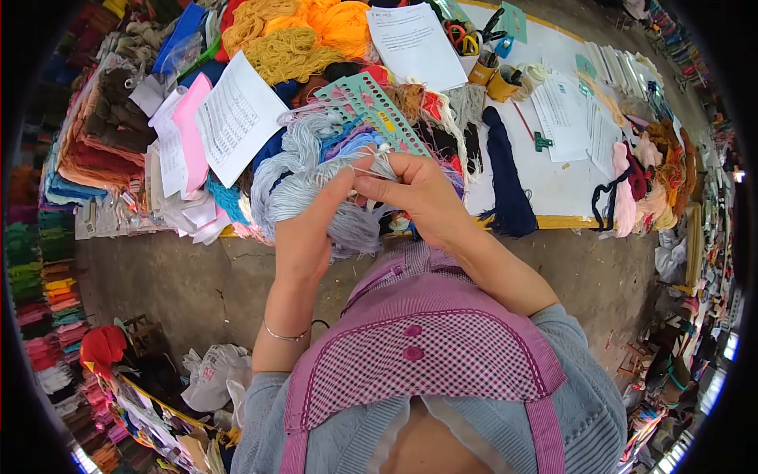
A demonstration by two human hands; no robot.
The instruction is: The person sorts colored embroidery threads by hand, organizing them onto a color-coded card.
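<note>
Both my hands meet over a heap of yarn at the table's front edge. My left hand (338,193) is closed in a pinch on thin pale strands, its fingertips beside those of the other hand. My right hand (422,189) also pinches the strands, thumb against curled fingers. Beneath and around them lies a pale blue-grey skein of yarn (286,192), part of it hanging over the edge. Blue and lilac yarn (355,142) shows just behind my fingers. A green punched card (371,103) with colored motifs lies behind the yarn. My fingers hide where the strands cross.
Left are printed sheets (237,114) and a pink paper (192,146). Orange yarn (335,31) is piled at the back. A navy skein (505,178) hangs over the front edge at right. Pen and scissor holders (502,83) stand behind it. A plastic bag (215,378) sits lower left.
</note>
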